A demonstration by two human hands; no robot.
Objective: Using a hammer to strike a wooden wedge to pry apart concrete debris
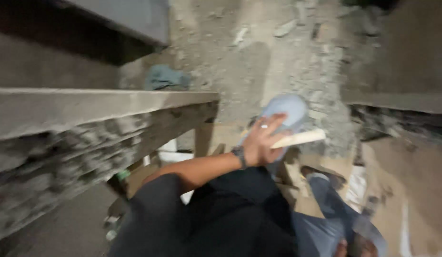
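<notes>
Rough, matt concrete ledge (87, 107) with crumbling, pitted underside; dusty rubble floor (278, 52). Smooth pale wooden strip (299, 138) against soft blue cloth (287, 108). Matt dark fabric sleeve (154, 209); flat brown cardboard (421, 190); crumpled bluish cloth (166, 77).

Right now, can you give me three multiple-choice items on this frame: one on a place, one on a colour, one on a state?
1. Where is the pale stick?
A. in the left hand grip
B. on the ledge
C. under the cloth

2. What colour is the cloth on the ground?
A. red
B. blue-grey
C. yellow

3. The left hand is
A. gloved
B. bandaged
C. bare, with a ring

Answers: 1 A, the fingers lie across the stick. 2 B, it shows dull blue-grey against the rubble. 3 C, bare fingers show, with a bright band on one.
</notes>
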